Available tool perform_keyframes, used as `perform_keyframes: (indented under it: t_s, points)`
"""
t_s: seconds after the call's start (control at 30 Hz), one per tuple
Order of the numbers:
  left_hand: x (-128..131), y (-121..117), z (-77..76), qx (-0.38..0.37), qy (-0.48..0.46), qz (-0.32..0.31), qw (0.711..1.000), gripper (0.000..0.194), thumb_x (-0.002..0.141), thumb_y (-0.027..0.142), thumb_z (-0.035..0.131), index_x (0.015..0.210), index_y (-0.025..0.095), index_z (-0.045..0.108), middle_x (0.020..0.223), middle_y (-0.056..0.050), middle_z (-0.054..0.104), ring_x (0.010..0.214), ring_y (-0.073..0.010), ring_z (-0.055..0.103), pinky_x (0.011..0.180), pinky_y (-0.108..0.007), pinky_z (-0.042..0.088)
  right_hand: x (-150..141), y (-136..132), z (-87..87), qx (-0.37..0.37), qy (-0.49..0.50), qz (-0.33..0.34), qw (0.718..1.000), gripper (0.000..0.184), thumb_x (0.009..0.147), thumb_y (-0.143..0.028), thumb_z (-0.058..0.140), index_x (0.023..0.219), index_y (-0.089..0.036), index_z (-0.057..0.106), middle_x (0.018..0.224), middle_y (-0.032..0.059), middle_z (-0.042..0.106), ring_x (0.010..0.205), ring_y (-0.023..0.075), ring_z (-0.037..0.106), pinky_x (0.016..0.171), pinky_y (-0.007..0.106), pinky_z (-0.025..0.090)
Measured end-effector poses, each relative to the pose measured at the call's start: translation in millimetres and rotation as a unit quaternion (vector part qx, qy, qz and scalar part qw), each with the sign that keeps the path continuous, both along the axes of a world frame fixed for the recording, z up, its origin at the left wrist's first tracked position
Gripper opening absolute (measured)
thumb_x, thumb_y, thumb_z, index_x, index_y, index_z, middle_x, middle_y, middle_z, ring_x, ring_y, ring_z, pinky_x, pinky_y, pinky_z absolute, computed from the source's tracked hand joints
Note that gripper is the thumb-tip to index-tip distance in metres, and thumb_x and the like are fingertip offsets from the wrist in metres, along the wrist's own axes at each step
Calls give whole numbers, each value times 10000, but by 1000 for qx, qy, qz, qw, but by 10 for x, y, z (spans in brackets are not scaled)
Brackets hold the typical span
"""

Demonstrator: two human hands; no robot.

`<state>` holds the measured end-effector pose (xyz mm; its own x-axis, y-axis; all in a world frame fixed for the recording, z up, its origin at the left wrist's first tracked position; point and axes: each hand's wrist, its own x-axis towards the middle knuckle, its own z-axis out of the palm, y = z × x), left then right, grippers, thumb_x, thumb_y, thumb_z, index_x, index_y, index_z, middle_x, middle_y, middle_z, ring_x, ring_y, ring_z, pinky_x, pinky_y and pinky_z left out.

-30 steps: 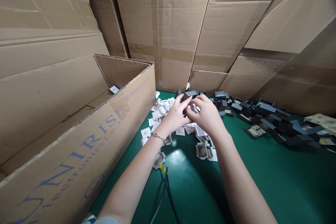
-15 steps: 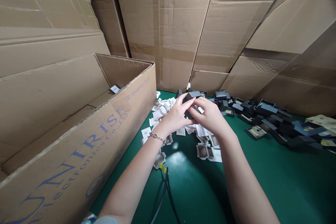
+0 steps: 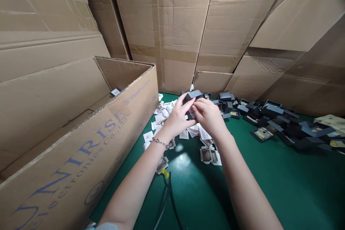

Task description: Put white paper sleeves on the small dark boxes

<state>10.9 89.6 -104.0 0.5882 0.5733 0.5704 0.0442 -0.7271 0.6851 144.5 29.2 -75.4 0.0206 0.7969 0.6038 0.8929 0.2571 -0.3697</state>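
Observation:
A small black box (image 3: 195, 94) is held up between both hands, over the middle of the green table. My left hand (image 3: 178, 116) wraps round its left side, thumb toward me. My right hand (image 3: 208, 115) has its fingers closed on the box's near right side. Part of the box is hidden behind the fingers, so its near face shows only in a narrow gap. Under and around the hands lie white paper box inserts (image 3: 161, 116), some flat and some folded. Two open trays (image 3: 207, 155) sit below my right hand.
Several open black boxes (image 3: 280, 124) are heaped on the right of the green table (image 3: 269, 183). A big cardboard carton (image 3: 118, 129) stands at the left, with a small box (image 3: 115, 92) inside. Stacked cartons (image 3: 172, 25) wall the back. A black cable (image 3: 169, 194) with yellow tape lies in front.
My right hand has shifted slightly left, and its fingers have drawn in closer against the black box. The black box has tilted a little in the left hand; the view has moved slightly.

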Motion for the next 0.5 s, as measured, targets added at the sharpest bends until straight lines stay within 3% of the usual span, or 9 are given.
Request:
perform_keyframes:
  t_s: [0.13, 0.23, 0.3, 0.43, 0.5]
  points:
    - [-18, -7, 4, -27, 26, 4, 999, 695, 741, 286, 687, 1386, 192, 444, 1509, -93, 215, 1383, -282, 258, 1119, -389, 317, 95, 36, -28, -37, 162, 36, 985, 218, 854, -206, 459, 990, -178, 628, 944, 54, 659, 835, 174, 602, 752, 302, 451]
    - [-23, -38, 34, -41, 29, 1, 999, 723, 729, 329, 713, 1391, 232, 440, 1515, -76, 208, 1377, -275, 278, 1115, -395, 323, 207, 34, -9, -22, 348, 32, 937, 201, 794, -331, 576, 901, -166, 619, 886, 57, 653, 819, 177, 612, 752, 307, 475]
    - [-29, -55, 63, -32, 23, -4, 999, 702, 729, 307, 714, 1378, 243, 456, 1509, -71, 223, 1371, -264, 293, 1110, -389, 333, 265, 17, 12, -24, 417, 19, 909, 228, 742, -367, 629, 828, -157, 613, 835, 50, 634, 774, 161, 594, 732, 298, 477]
    - [-64, -44, 103, -11, 20, -26, 999, 559, 744, 248, 686, 1286, 253, 545, 1530, -53, 188, 1371, -255, 298, 1063, -362, 395, 299, -48, 49, -200, 480, 55, 852, 321, 718, -399, 663, 953, -182, 636, 928, 46, 627, 790, 148, 584, 685, 280, 491]
    - [-84, -18, 104, -23, 19, -37, 999, 552, 757, 243, 669, 1292, 256, 530, 1549, -46, 130, 1368, -249, 308, 1004, -329, 449, 274, -71, 67, -250, 492, 79, 830, 367, 730, -373, 659, 1050, -198, 623, 990, 49, 627, 838, 147, 590, 703, 277, 502]
